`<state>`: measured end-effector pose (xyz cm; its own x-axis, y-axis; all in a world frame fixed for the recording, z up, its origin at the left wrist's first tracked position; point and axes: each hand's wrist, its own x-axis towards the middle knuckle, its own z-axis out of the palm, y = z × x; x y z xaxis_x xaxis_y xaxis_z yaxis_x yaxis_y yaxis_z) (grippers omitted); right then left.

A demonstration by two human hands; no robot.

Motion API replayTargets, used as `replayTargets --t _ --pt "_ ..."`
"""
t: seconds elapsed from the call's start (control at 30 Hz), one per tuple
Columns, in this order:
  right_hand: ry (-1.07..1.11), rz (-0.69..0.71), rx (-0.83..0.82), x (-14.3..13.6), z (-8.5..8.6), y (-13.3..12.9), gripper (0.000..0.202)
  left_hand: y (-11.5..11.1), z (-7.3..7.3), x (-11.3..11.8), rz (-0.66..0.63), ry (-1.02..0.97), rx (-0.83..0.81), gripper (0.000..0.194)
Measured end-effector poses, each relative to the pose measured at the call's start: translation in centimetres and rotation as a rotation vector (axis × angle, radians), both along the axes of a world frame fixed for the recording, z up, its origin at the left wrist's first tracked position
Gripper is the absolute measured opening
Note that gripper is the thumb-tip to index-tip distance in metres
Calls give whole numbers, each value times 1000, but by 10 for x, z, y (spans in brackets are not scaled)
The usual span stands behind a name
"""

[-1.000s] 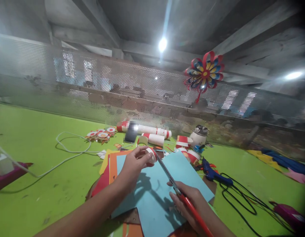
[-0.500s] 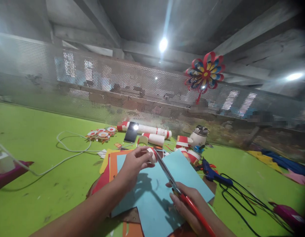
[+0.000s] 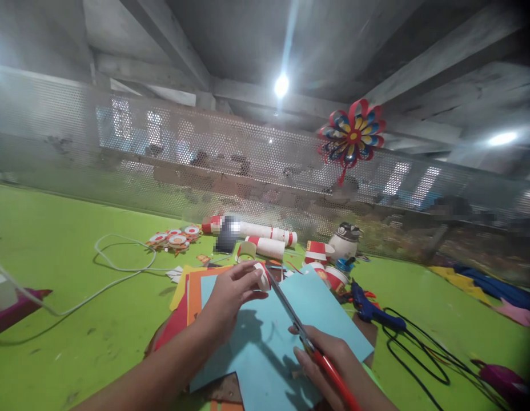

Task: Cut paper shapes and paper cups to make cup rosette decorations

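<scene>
My left hand [image 3: 231, 291] pinches a small red and white paper cup piece [image 3: 262, 276] between thumb and fingers, above light blue paper [image 3: 265, 359]. In my right hand [image 3: 329, 365] are scissors with red handles [image 3: 336, 379]; their long metal blades [image 3: 286, 302] point up and left, the tips at the right edge of the cup piece. The blades look close together. Under the blue sheet lie orange [image 3: 196, 291], yellow and red sheets.
Behind the paper lie paper cup tubes [image 3: 269, 248], a blurred phone [image 3: 226, 237], cut cups [image 3: 317, 251] and a penguin-like figure [image 3: 345, 241]. A blue glue gun [image 3: 372, 308] with black cable is at right. Round red and white pieces [image 3: 177, 241] and a white cable [image 3: 119, 269] lie left.
The view has shifted slightly, so the table items appear a little lower. My left hand still holds the cup piece, and the scissors remain at its edge.
</scene>
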<state>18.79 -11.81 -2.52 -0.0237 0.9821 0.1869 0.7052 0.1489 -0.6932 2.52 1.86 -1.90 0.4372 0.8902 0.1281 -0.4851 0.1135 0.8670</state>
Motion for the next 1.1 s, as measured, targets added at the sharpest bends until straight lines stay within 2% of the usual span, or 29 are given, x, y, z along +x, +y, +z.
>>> replayTargets --t 0.23,0.5,0.67,0.77,0.87,0.97,1.1 --pt "2 -35 77 -3 -5 0 38 0 1 1 -9 14 -12 39" --pt "47 -59 62 -1 -15 4 45 -1 1 2 20 -25 -15 40" --pt "-28 -85 67 -1 -16 5 39 -2 4 1 21 -32 -3 40" --pt "-112 -52 71 2 -15 5 31 -3 3 1 29 -40 -18 40" --pt "-277 -58 147 8 -19 4 26 -4 3 1 31 -69 -10 40" --pt "-453 -134 294 14 -29 4 32 -6 6 0 -12 -113 16 39" --pt "-540 -160 457 18 -37 4 39 -11 12 -1 -52 -154 7 38"
